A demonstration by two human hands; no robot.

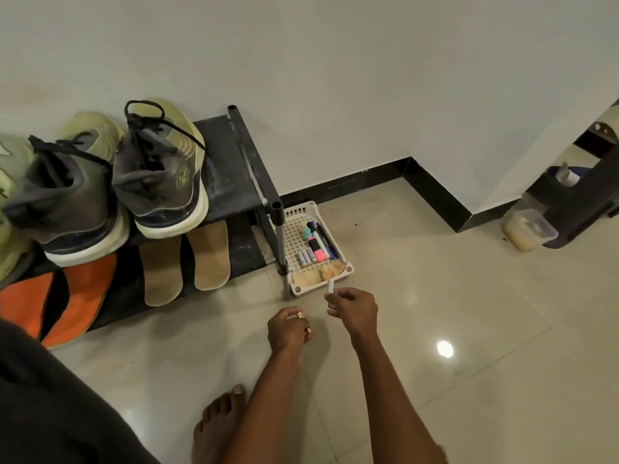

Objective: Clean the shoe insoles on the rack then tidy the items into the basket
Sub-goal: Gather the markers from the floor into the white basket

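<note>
Right hand [353, 306] grip pinching battery [330, 285], left hand [288, 329] curled, perhaps empty

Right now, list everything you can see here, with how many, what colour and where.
Shoe rack: one, black, against the wall at left.
Sneakers: two plainly seen, grey and pale green, top shelf; parts of more at the left edge.
Tan insoles: two, side by side on the lower shelf.
Orange insoles: two, lower shelf, at left.
Basket: one, white, on the floor beside the rack.
Pens and markers: several, pink, blue, black, in the basket.
Batteries: a few, white, in the basket.
Sponges: two, tan, at the basket's near end.
Plastic container: one, clear, on the floor at right.
Left hand: holds a small gold-tipped thing.
Right hand: pinches a small white cylinder over the basket's near edge.
Bare foot: one, on the floor.
</note>
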